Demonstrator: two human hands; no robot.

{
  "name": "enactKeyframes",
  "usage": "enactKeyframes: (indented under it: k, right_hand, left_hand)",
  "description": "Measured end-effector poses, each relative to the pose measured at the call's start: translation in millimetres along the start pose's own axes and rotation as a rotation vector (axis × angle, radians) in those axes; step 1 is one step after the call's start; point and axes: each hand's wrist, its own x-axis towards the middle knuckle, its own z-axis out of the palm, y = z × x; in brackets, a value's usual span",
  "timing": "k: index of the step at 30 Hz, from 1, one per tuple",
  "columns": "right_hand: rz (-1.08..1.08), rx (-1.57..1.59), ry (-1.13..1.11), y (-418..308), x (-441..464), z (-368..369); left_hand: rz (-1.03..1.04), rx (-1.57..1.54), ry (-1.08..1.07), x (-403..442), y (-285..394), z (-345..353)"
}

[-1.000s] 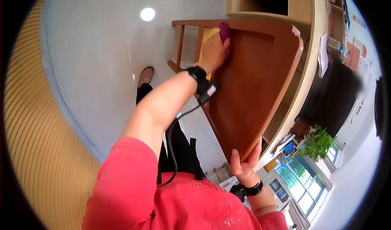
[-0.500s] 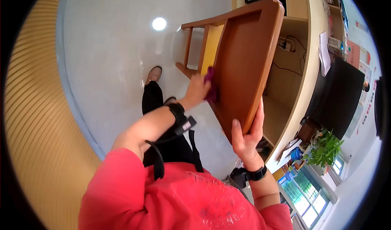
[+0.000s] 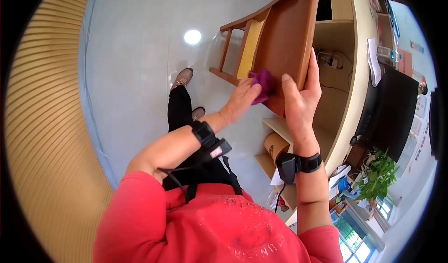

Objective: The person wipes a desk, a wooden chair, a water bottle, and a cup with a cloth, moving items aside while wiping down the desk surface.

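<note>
A brown wooden chair [image 3: 287,37] with a yellow panel [image 3: 250,48] is held tilted in front of me, its crossbars pointing left. My left hand [image 3: 246,95] is closed on a crumpled purple cloth [image 3: 265,86], which touches the near part of the chair's broad brown board. On the other side, my right hand [image 3: 301,97] grips the board's edge, thumb on the near face and fingers along the outer side. Black straps with small devices sit on both wrists.
Pale shelving [image 3: 343,123] with cables and a socket stands close on the right. Beyond it are a black monitor [image 3: 392,114] and a green plant [image 3: 378,176]. Ribbed panelling [image 3: 42,123] runs along the left. My shoes [image 3: 183,78] are on the glossy floor [image 3: 130,76].
The chair and my right hand appear higher in view, and the camera has shifted. My left hand has brought the cloth rightward, closer to my right hand.
</note>
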Motion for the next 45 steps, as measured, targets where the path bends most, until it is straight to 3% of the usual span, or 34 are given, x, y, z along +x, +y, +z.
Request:
enactKeyframes:
  k: [2,5,11,14,17,19,21,24,25,28,33,36,37,38,40,42,43,45]
  right_hand:
    - [0.082,0.126,0.028,-3.9,-0.6,2.6]
    - [0.038,0.178,0.033,-1.2,1.9,2.2]
    - [-0.04,-0.019,0.023,3.7,5.2,2.6]
    - [-0.03,-0.011,0.023,6.2,3.0,0.9]
    - [-0.056,-0.04,0.05,8.2,5.1,1.7]
    - [-0.058,-0.042,0.059,8.5,4.7,2.0]
    - [-0.04,0.001,0.046,5.5,3.3,2.4]
    - [-0.006,0.116,0.052,2.6,2.3,5.1]
    - [-0.02,0.11,0.061,4.5,2.7,5.5]
    - [-0.015,-0.02,0.063,0.8,1.5,4.2]
    - [0.085,0.047,0.092,-1.9,-0.4,4.0]
    - [0.089,-0.055,0.146,-5.7,-2.0,6.2]
    - [0.104,-0.099,0.153,-8.0,-1.4,7.0]
    - [0.104,-0.155,0.16,-7.6,-1.6,5.5]
    - [0.221,-0.089,0.209,-14.1,-4.7,8.6]
    - [0.291,-0.173,0.151,-19.7,-3.6,5.5]
    - [0.338,-0.177,0.214,-20.3,-8.2,5.1]
    - [0.329,-0.25,0.156,-17.9,-10.5,0.1]
  left_hand:
    - [-0.086,-0.281,0.014,-10.2,46.3,3.8]
    - [0.14,-0.136,0.018,-20.4,34.4,10.6]
    - [-0.179,0.166,0.146,-17.9,-67.7,35.8]
    - [-0.264,0.094,0.296,-15.7,-77.3,53.4]
    - [-0.312,-0.037,0.216,-16.7,-55.7,51.9]
    - [-0.161,-0.051,0.113,-21.9,-18.1,40.5]
    - [-0.238,-0.161,0.07,-26.3,26.1,40.5]
    - [-0.091,-0.257,0.113,-31.3,47.5,44.3]
    - [-0.101,-0.215,0.113,-30.4,29.7,47.0]
    - [-0.405,-0.244,0.279,-22.6,-24.9,58.8]
    - [-0.425,-0.037,0.357,5.0,-149.8,70.9]
    - [-0.56,0.085,0.122,25.5,-241.7,64.0]
    - [-0.475,0.274,-0.006,22.0,-254.1,57.3]
    - [-0.608,0.007,0.366,24.6,-263.8,67.7]
    - [-0.772,-0.004,0.389,33.2,-274.9,59.4]
    - [-0.801,-0.027,0.273,35.9,-288.3,41.0]
    - [-0.76,0.042,0.415,32.5,-296.4,50.0]
    - [-0.756,0.042,0.321,35.8,-307.9,45.1]
